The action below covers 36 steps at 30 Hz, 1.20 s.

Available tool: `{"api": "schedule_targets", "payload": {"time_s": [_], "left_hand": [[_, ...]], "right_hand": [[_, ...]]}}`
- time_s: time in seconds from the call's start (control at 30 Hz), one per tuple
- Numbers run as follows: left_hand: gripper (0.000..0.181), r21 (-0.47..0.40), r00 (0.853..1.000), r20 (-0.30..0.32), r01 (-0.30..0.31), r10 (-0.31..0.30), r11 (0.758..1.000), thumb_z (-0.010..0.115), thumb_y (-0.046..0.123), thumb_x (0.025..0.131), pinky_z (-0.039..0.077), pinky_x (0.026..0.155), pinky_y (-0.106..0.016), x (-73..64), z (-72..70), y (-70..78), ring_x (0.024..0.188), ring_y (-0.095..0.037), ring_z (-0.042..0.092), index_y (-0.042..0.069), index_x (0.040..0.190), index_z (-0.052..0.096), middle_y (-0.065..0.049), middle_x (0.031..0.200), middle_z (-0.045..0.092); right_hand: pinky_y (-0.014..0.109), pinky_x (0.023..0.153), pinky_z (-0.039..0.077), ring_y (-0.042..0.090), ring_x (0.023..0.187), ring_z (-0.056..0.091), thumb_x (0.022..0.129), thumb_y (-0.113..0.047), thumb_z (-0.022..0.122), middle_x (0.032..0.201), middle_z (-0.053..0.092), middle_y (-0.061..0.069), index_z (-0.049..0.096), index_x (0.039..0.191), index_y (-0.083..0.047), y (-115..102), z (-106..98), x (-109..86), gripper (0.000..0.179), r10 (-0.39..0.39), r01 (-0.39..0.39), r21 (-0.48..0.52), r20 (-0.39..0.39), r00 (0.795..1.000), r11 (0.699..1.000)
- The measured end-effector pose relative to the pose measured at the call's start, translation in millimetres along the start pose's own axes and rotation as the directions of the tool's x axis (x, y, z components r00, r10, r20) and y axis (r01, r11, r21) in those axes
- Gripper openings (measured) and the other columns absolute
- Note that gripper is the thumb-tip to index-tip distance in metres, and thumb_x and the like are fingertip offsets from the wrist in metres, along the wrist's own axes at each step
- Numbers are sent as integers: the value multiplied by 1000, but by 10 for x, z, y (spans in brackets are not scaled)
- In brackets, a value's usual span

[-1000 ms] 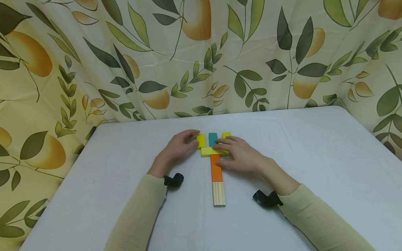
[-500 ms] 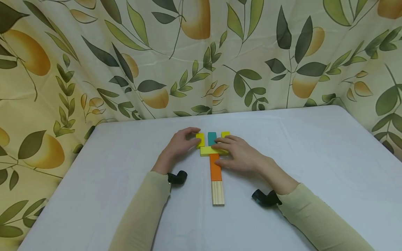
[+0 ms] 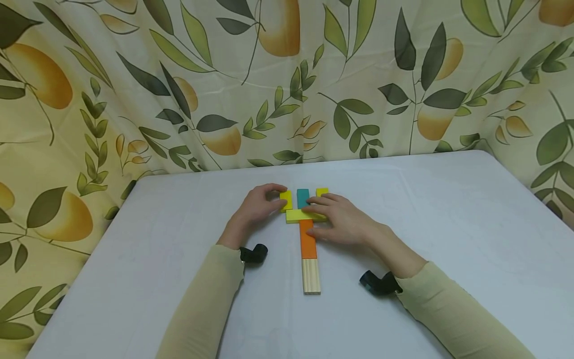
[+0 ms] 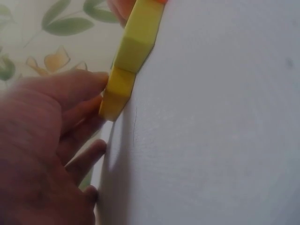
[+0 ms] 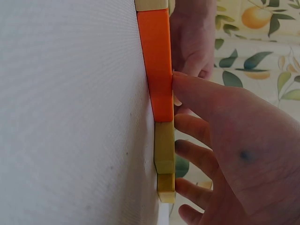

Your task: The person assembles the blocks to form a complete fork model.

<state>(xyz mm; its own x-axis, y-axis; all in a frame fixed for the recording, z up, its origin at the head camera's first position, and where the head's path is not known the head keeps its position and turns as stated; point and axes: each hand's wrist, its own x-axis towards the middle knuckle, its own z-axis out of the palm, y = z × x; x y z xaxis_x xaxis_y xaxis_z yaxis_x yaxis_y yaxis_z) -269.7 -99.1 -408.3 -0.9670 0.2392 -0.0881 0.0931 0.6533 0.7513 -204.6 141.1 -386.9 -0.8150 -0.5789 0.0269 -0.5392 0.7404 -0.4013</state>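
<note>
My left hand (image 3: pixel 258 203) pinches a small upright yellow block (image 3: pixel 285 200), thumb on its top face and index finger at its far end. In the left wrist view, that yellow block (image 4: pixel 117 93) meets the end of a crosswise yellow-green block (image 4: pixel 140 37). My right hand (image 3: pixel 347 219) lies over the arrangement with fingers extended, the thumb touching an orange block (image 3: pixel 307 244) and the fingertips on the crosswise block (image 3: pixel 295 216). A teal block (image 3: pixel 303 198) stands at the middle top. Another yellow block (image 3: pixel 322 191) at the right is partly hidden by my fingers.
A plain wooden block (image 3: pixel 311 276) continues the line below the orange one. Everything lies flat on a white-covered table (image 3: pixel 134 279). Behind it hangs a curtain (image 3: pixel 278 134) printed with fruit and leaves. Black cameras (image 3: pixel 254 254) sit on both wrists.
The left thumb has closed onto the left yellow block, and the left forearm has shifted slightly right. My right hand and the other blocks have kept their places.
</note>
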Motion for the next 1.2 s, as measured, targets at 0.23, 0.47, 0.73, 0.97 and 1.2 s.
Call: {"api": "schedule_targets", "payload": {"time_s": [0.23,0.47,0.73,0.97,1.2], "left_hand": [[36,-8,1000,-2,-3,3,1000,71,27,94,26,117,-50,4,1,-5,138,-27,41,22,129,69,-2,140,59],[35,-19,1000,-2,10,-10,1000,72,27,93,26,117,-51,2,4,-6,138,-27,40,23,128,70,-2,140,58],[35,-17,1000,-6,22,-22,1000,72,27,94,26,117,-51,-10,5,7,139,-26,39,23,128,70,-1,142,57],[35,-20,999,-8,45,-46,999,72,28,94,25,117,-52,-13,17,-3,140,-26,38,26,128,70,0,143,56],[37,-4,1000,7,13,-13,1000,70,28,95,25,118,-51,-17,16,6,140,-26,39,24,132,67,0,144,55]], "right_hand": [[59,116,23,40,143,32,93,-43,69,152,48,9,61,142,-16,-2,-3,2,56,4,-4,-2,3,1000,1000],[60,116,23,40,144,31,93,-44,68,152,47,8,61,142,-17,4,2,5,56,7,-7,-1,4,1000,1000],[60,116,23,40,144,31,93,-44,68,153,47,9,60,142,-16,-3,0,12,56,9,-9,-5,11,1000,1000],[60,116,24,41,143,32,93,-42,69,152,48,9,61,141,-15,-11,4,12,56,3,-2,-3,7,1000,1000],[60,116,24,40,143,32,93,-43,69,153,47,9,61,142,-16,1,6,10,56,9,-9,-4,10,1000,1000]]}}
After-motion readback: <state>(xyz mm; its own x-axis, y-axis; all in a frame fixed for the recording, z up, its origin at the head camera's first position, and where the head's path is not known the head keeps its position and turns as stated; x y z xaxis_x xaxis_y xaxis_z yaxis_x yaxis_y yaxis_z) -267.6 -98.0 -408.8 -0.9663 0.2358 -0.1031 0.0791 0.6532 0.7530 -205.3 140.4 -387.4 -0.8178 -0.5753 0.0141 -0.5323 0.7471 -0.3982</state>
